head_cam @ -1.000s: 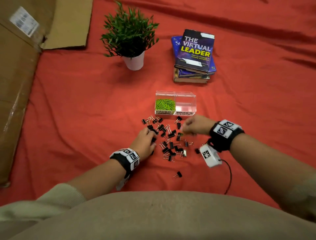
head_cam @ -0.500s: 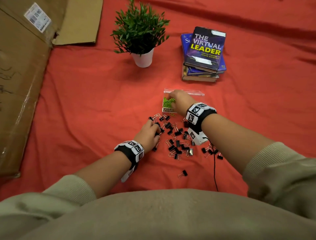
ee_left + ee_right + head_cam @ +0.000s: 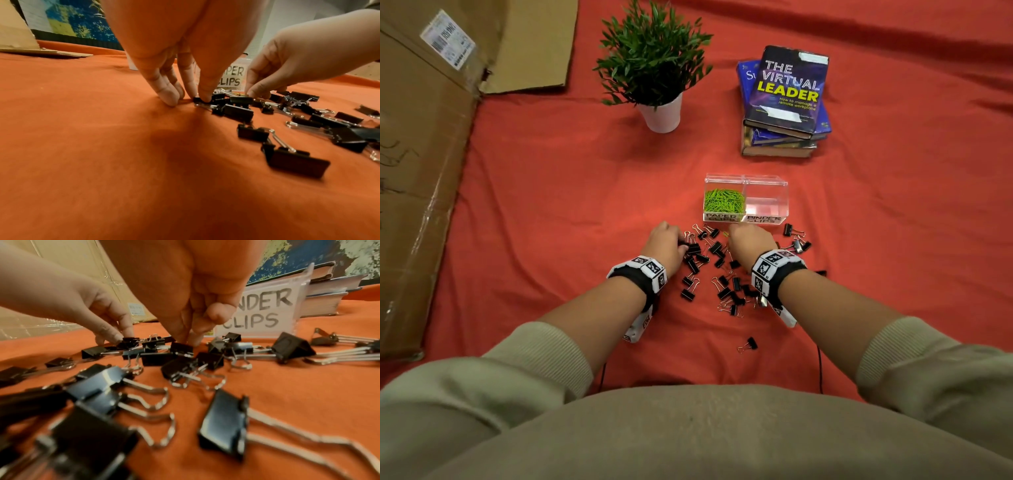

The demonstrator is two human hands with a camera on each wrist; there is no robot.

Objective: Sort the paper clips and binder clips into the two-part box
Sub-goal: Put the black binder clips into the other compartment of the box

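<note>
- Sorting stands about half done by the look of it: the two-part box [image 3: 745, 200], just beyond both hands, has its "PAPER CLIPS" side heaped with green paper clips [image 3: 724, 200], while its "BINDER CLIPS" side looks bare.
- The black binder clips [image 3: 717, 265] lie scattered on the red cloth [image 3: 551, 205] between and just ahead of the two wrists — a few strays sit to the right of the right hand, one lone clip back toward the body.
- The left hand [image 3: 666, 245] reaches down with fingers nearly straight, a fingertip [image 3: 204, 97] pressing the clip at the pile's left edge; it has not closed round anything.
- The right hand [image 3: 751, 245] has its fingers curled down into the pile near the box front. Whether they pinch a clip I cannot tell.
- One small yellow-green clip [image 3: 726, 234] shows just beyond the right knuckles — probably a leftover paper clip, best lifted first.
- For the binder clips, pinch the black body rather than the wire handles, which tangle with neighbours; lift straight up, then drop into the right-hand compartment.
</note>
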